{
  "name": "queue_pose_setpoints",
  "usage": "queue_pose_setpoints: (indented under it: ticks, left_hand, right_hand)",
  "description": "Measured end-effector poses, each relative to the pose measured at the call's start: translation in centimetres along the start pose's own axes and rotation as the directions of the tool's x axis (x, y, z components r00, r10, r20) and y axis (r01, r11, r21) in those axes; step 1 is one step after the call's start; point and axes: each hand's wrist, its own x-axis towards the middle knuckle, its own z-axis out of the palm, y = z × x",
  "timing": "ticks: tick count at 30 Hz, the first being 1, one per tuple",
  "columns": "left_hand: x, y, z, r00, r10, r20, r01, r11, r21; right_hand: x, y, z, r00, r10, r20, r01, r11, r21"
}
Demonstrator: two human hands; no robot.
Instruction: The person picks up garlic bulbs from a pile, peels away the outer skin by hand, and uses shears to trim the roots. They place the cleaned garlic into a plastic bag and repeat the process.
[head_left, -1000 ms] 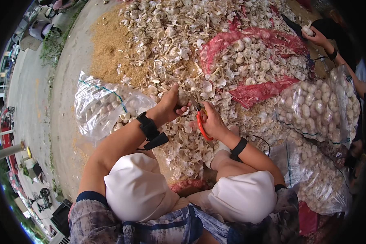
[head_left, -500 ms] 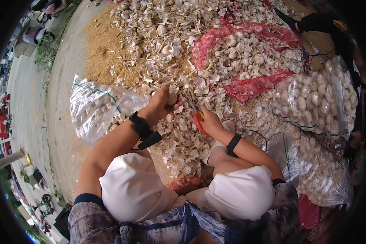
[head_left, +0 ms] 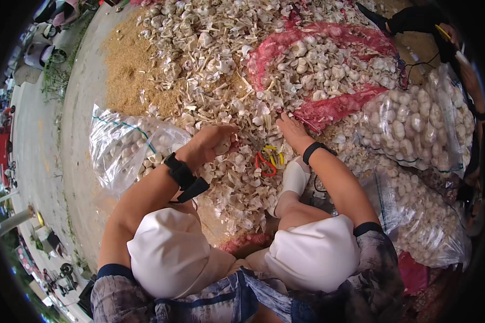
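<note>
My left hand is closed around a garlic bulb, its fingers partly covering it. Low over the loose peelings, my right hand reaches forward beside the loose corner of a red mesh bag. Its fingers point down and forward, slightly apart, and no held thing shows. Between my hands and nearer to me, a pair of scissors with red and yellow handles lies on the garlic skins; its blades are hard to make out. Whole garlic bulbs fill the opened mesh bag ahead.
Clear plastic bags of garlic stand at left and right, with another bag nearer right. Tan husks border the pile. Another person's dark-clothed leg is at the upper right. My white shoe stands below my right hand.
My right hand has let go of the scissors and moved forward and right, toward the mesh bag. The scissors now lie on the skins. My left hand has lowered slightly with the garlic bulb.
</note>
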Motion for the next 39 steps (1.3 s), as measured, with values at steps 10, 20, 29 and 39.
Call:
queue_pose_setpoints:
  ticks: [10,20,29,39]
  left_hand:
    - [1.1,-0.9,-0.7,0.999,0.034,0.034,-0.041,0.973,0.225]
    - [0.0,-1.2,1.6,0.948,0.221,0.228,-0.293,0.886,0.359]
    - [-0.9,-0.8,2.9,0.979,0.172,0.107,-0.199,0.916,0.349]
    - [0.1,-0.4,0.3,0.972,0.089,0.219,-0.121,0.983,0.139]
  right_hand:
    - [-2.0,-4.6,-0.9,0.798,0.213,-0.565,0.092,0.882,0.462]
    - [-3.3,-11.6,-7.0,0.942,0.238,-0.237,0.123,0.411,0.903]
    - [-3.3,-10.6,-6.0,0.956,0.274,-0.106,0.035,0.251,0.967]
    - [-3.0,-6.5,-2.6,0.85,0.184,-0.494,0.005,0.934,0.356]
